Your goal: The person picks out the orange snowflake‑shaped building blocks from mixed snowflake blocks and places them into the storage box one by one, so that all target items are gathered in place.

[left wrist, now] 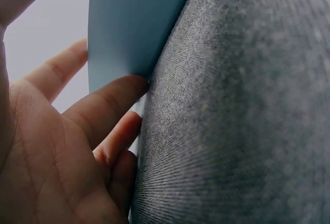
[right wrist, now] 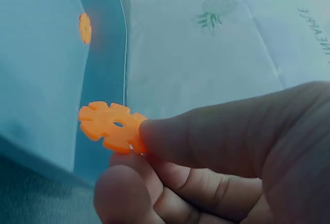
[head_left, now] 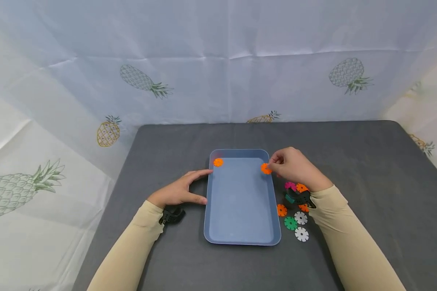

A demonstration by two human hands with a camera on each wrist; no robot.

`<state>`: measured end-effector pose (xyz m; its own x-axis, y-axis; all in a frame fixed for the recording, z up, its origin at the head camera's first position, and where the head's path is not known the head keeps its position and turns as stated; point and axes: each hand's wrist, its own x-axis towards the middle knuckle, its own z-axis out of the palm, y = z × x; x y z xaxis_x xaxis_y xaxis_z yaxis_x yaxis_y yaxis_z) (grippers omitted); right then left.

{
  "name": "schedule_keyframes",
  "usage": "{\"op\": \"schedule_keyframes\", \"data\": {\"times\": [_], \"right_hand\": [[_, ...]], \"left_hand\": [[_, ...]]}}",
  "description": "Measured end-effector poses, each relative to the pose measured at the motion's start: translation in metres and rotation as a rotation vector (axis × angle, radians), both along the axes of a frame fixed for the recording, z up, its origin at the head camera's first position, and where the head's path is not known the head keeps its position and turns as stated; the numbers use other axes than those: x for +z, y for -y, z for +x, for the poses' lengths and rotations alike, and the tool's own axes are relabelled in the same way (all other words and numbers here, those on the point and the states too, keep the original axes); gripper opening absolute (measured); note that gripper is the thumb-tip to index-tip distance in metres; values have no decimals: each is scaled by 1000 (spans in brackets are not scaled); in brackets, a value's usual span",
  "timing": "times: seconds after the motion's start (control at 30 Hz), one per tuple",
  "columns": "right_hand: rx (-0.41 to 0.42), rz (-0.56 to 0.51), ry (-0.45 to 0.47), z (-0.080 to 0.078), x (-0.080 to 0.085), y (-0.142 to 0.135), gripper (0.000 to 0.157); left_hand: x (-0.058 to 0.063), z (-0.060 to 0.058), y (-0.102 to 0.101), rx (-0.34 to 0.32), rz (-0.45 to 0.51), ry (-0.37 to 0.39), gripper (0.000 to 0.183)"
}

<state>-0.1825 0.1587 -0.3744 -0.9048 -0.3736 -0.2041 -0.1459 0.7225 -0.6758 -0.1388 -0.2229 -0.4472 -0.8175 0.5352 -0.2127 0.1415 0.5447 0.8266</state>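
My right hand (head_left: 295,165) pinches an orange notched disc (right wrist: 111,126) between thumb and finger, over the right side of the blue tray (head_left: 242,202) near its far corner. Another orange notched disc (head_left: 218,162) lies inside the tray at the far left corner. On the left, my left hand (head_left: 182,189) touches the tray's outer wall with spread, mostly straight fingers. The left wrist view shows its fingertips (left wrist: 135,82) against that wall, low by the cloth.
Right of the tray lie several loose notched discs, among them green (head_left: 290,223), white (head_left: 301,234), pink (head_left: 290,185) and orange (head_left: 282,210) ones, some partly covered by the right wrist. A grey cloth (head_left: 175,258) covers the table. A pineapple-print curtain (head_left: 211,89) hangs behind.
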Motion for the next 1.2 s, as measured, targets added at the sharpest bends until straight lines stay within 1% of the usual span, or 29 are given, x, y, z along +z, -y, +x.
{"op": "schedule_keyframes", "data": {"times": [0.1,0.4,0.6,0.9,1.2], "right_hand": [[13,-1,-5,-2,-1,6,17],[54,-25,-33,-11,0,23,16],[39,-42,-8,-15,-1,33,16],[42,-44,-32,-20,-3,58,18],[52,-29,-15,-23,-4,79,18]], "left_hand": [[-1,0,0,1,-7,4,94],[-1,0,0,3,-9,-29,94],[-5,1,-1,-6,-13,-39,94],[-2,2,1,13,-3,-19,93],[-3,1,-2,9,10,-8,92]]}}
